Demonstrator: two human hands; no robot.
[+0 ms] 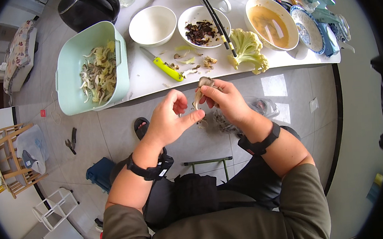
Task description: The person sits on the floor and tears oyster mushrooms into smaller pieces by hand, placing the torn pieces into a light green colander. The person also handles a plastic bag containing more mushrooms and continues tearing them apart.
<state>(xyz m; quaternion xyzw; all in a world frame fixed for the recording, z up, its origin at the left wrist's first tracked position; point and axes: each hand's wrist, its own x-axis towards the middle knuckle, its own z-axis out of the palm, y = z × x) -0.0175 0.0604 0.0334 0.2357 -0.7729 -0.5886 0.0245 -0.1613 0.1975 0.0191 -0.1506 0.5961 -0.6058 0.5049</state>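
Observation:
My right hand [227, 98] pinches an oyster mushroom [205, 82] with a grey cap and pale stem, just off the table's front edge. My left hand [174, 117] is beside it, its fingers curled and thumb apart, the thumb tip close to the stem's lower end. I cannot tell whether they touch. On the table ahead are mushroom scraps [191, 71], a folding knife with a lime-green handle [169, 69] and a piece of cauliflower [246, 49]. To the left, a pale green basin [63, 79] holds torn mushrooms [98, 76].
Behind are a bare white bowl [152, 26], a bowl of dark pieces [201, 31] with black chopsticks [215, 20] across it, a bowl of brownish liquid [270, 24] and a black kettle [88, 9]. A clear plastic bag [225, 122] lies on the floor below my right hand.

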